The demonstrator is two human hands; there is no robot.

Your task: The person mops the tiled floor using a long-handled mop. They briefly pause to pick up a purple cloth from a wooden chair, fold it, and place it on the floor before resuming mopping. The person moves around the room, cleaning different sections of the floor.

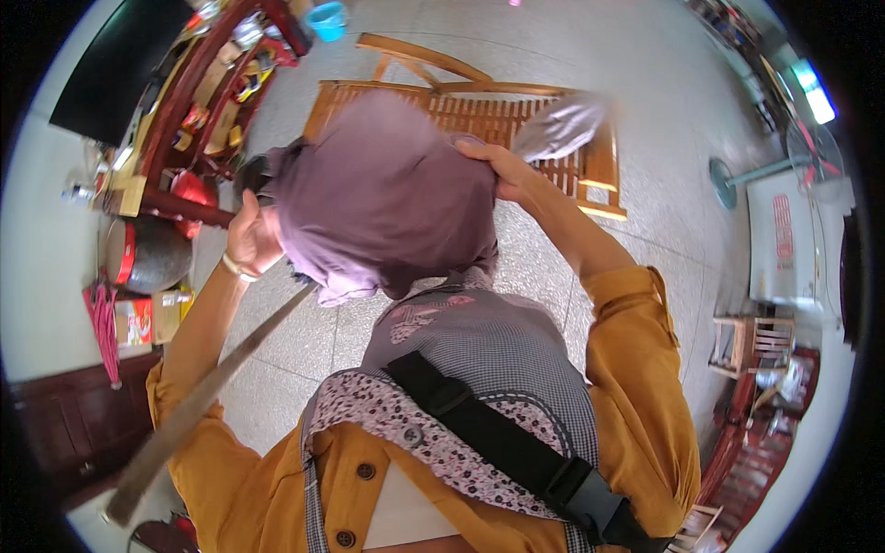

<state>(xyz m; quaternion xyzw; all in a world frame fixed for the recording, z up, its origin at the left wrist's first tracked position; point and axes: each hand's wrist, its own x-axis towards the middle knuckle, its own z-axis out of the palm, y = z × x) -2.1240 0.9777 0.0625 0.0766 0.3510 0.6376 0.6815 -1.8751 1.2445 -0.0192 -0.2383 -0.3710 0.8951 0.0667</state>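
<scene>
Between the two hands, the mauve cloth hangs bunched in front of the body, its far edge blurred. The right hand pinches its upper right edge, thumb side up, the other fingertips partly hidden. The left hand is at the opposite edge, thumb lifted away and fingers running out of sight at the cloth; whether they grip it I cannot tell.

To handle it well, the left hand probably needs a hold as firm as the right's, level with it, so that the folds spread evenly rather than sag toward the lilac lower edge. Keeping that edge clear of the wooden pole, whose upper end lies just below the left hand, should avoid a snag. Beyond both hands is the slatted lounge chair; a grey cloth shows over it, past the right hand, best kept apart from the mauve folds.
</scene>
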